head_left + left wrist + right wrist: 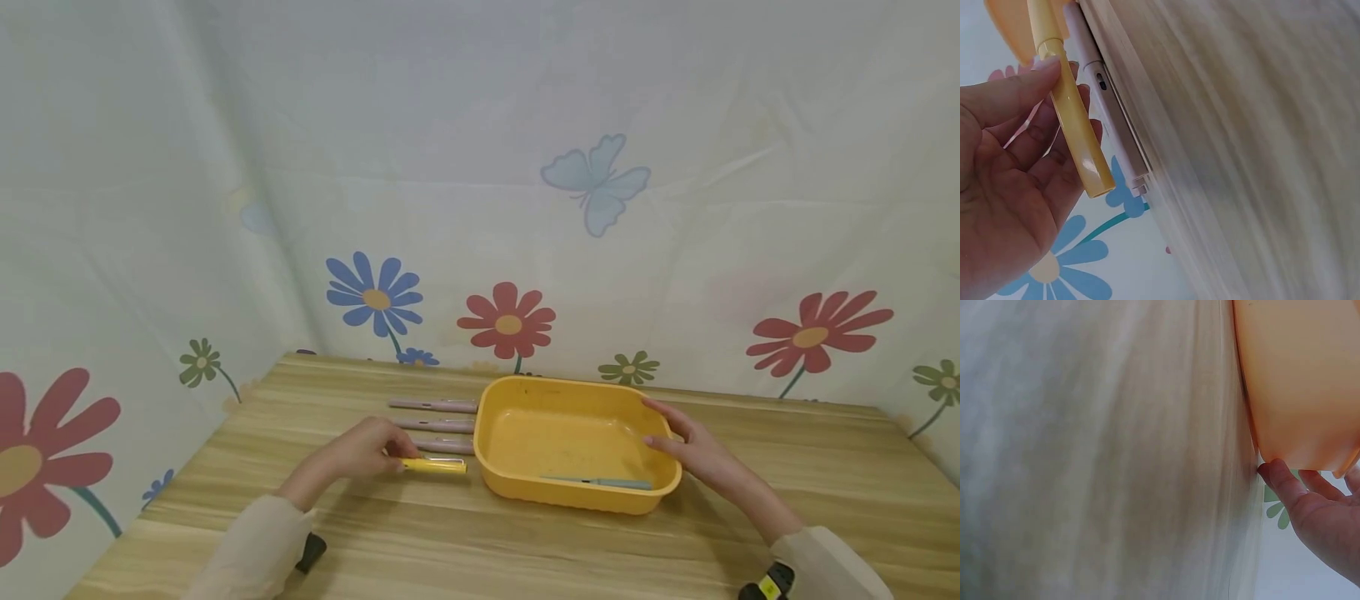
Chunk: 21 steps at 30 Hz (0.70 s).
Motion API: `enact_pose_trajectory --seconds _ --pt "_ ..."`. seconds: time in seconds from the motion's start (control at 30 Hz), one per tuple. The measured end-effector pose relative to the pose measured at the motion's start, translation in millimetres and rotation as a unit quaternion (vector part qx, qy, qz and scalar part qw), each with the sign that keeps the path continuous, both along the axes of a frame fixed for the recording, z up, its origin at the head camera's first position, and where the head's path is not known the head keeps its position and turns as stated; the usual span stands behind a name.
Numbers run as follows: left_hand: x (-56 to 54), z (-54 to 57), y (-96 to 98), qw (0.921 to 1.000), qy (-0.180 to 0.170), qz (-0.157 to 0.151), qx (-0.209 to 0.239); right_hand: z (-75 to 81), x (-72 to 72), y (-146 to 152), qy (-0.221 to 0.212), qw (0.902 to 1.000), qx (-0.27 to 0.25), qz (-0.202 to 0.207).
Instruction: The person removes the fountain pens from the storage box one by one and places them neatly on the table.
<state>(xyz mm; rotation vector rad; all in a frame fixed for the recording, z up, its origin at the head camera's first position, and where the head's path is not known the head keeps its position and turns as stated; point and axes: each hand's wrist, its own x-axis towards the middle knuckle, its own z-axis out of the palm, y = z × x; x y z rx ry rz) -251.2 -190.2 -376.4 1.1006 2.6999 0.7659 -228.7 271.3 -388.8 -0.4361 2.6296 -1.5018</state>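
Observation:
My left hand [367,450] pinches a yellow pen [442,466] between thumb and fingers, just above the table. The pen's capped end, with a silver clip, points right toward a yellow plastic basket [573,500]. Behind it, three mauve pens [444,426] lie parallel on the table, their right ends by the basket's left wall. In the left wrist view one mauve pen [1113,119] shows close beside the yellow one. My right hand [697,454] holds the basket's right end, thumb over the rim and other fingers along the outside. A grey-blue pen [622,483] lies inside along the near wall.
The wood-grain table [450,558] meets a pale cloth backdrop [480,208] printed with flowers and a butterfly at its far and left edges. Dark straps or devices [768,583] sit at both wrists.

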Motion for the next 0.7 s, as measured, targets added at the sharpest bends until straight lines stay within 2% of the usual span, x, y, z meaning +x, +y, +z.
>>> enact_pose_trajectory --seconds 0.37,0.7 --pt "-5.9 -7.2 2.8 0.9998 -0.02 -0.001 -0.009 -0.1 -0.6 -1.0 -0.005 1.0 -0.006 0.001" --pt "-6.8 -8.1 6.6 0.9997 -0.012 -0.004 -0.018 -1.5 -1.3 -0.1 -0.009 0.9999 -0.009 0.0"
